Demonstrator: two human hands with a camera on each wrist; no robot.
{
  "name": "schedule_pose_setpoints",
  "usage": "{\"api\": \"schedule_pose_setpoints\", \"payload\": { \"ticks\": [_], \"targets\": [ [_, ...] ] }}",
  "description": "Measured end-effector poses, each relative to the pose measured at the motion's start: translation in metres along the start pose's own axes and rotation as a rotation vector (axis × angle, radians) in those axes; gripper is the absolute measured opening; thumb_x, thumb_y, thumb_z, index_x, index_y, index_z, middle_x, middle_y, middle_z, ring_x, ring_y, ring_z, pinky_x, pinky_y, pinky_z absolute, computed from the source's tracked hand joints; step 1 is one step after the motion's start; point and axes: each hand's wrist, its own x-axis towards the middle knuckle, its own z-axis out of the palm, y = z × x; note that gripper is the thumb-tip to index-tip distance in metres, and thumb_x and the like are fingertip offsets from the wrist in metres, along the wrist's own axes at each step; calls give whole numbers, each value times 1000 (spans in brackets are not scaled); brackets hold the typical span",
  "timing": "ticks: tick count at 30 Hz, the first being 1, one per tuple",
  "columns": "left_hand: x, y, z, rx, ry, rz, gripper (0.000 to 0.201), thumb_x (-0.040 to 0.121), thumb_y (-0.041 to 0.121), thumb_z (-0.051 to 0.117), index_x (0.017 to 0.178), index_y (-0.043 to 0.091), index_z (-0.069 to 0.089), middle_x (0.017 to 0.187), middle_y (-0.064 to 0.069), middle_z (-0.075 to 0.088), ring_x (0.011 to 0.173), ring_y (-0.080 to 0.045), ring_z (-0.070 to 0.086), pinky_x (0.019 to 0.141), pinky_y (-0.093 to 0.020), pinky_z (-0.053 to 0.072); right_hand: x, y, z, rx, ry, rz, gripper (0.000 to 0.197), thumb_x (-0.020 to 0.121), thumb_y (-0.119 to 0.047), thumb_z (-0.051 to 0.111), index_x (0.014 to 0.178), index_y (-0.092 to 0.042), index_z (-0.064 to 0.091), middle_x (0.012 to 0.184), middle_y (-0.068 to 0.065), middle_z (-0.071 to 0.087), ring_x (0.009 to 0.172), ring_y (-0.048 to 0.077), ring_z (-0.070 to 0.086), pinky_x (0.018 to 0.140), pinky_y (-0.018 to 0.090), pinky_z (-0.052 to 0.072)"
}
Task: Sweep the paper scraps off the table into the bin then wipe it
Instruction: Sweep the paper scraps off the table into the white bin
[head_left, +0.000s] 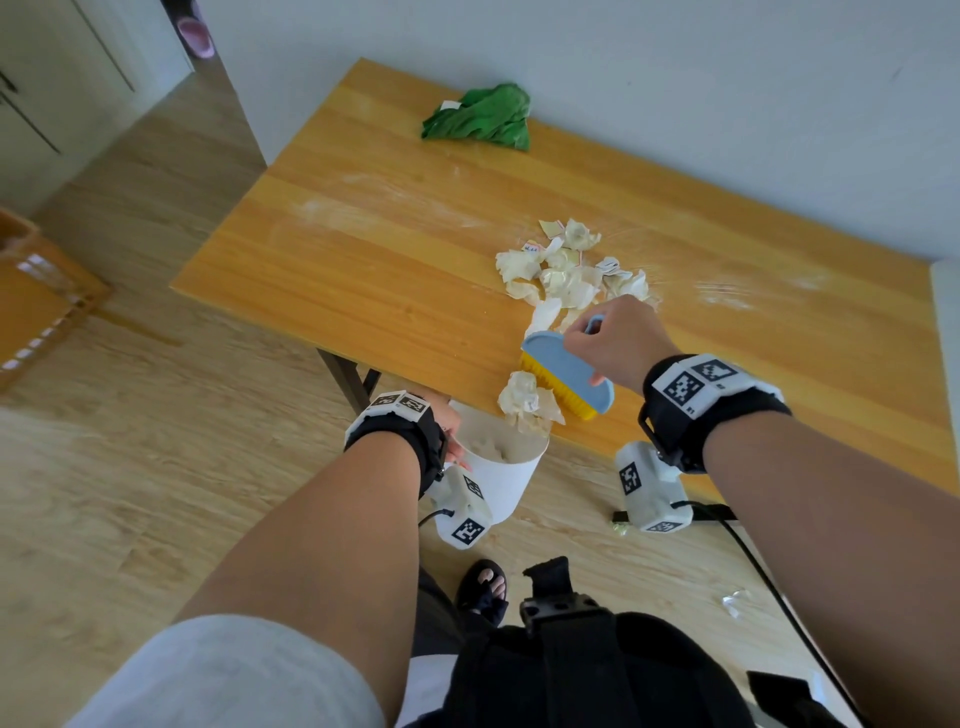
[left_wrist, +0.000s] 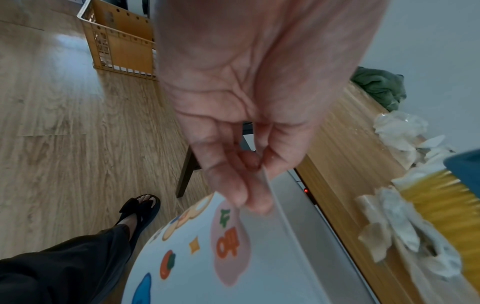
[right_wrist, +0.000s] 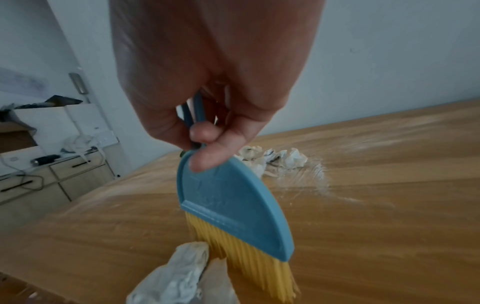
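Note:
My right hand grips the handle of a blue brush with yellow bristles. The bristles press against a crumpled paper scrap that hangs over the table's near edge. Just below that edge, my left hand pinches the rim of a white bin with stickers on its side. A pile of several more scraps lies further back on the wooden table. A crumpled green cloth lies at the table's far edge by the wall.
White dusty smears streak the tabletop. An orange slatted crate stands on the floor to the left. A small scrap lies on the floor at the right. My sandalled foot is under the bin.

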Motion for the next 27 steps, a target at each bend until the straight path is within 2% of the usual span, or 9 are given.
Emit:
{"api": "schedule_pose_setpoints", "payload": {
  "ticks": [2,6,9,13,15,17,21,23,27],
  "targets": [
    [0,0,0,-2,2,33,37,97,0,45,134,-6,48,117,-26,65,62,-22,62,71,-33,59,1,-4,3,-4,-38,-14,23,87,-12,49,64,-10,50,101,36,64,42,15,67,51,26,34],
    [-5,0,-2,-9,-10,44,36,97,0,46,132,-7,48,117,-27,65,62,-22,62,71,-33,58,1,-11,7,-14,-85,34,28,86,-13,50,80,12,62,64,22,57,46,15,68,45,19,34],
    [-7,-1,-3,-7,-14,40,36,97,1,46,132,-7,48,121,-27,64,62,-22,62,64,-30,57,0,-15,10,18,-98,27,29,86,-13,51,88,13,64,57,15,56,42,12,66,47,21,36],
    [-7,-3,-6,-11,-1,24,36,97,2,46,133,-5,49,107,-24,67,63,-24,64,63,-30,57,1,-21,5,81,-20,0,26,86,-12,54,85,9,69,72,26,68,36,10,61,48,21,40],
    [-8,-2,-8,-7,0,28,37,97,2,46,134,-4,48,116,-26,66,66,-25,64,66,-31,58,4,-22,-1,139,65,-4,27,84,-11,54,86,13,66,94,34,67,35,10,60,55,28,42],
    [-8,-2,-10,-3,6,32,38,97,2,46,134,-3,48,121,-26,64,66,-25,64,66,-31,58,7,-24,-6,178,141,-4,28,82,-10,54,86,16,63,100,35,65,35,12,59,57,31,41],
    [-4,-5,-14,-14,35,37,39,96,1,46,135,-2,47,124,-27,63,63,-24,62,68,-33,58,13,-27,-11,163,238,-11,25,80,-8,53,79,14,64,87,29,69,45,28,50,51,30,40],
    [-2,-6,-18,-21,57,40,39,96,1,46,134,-4,48,123,-28,63,63,-24,62,74,-36,58,14,-29,-10,138,265,-23,24,80,-8,54,78,12,67,76,24,66,52,27,46,52,32,39],
    [-2,-6,-22,-24,70,39,39,96,1,46,134,-5,48,122,-28,63,64,-24,62,76,-37,59,13,-37,-6,115,248,-83,19,86,-8,55,79,-8,72,70,-4,61,66,37,64,60,41,54]
  ]
}}
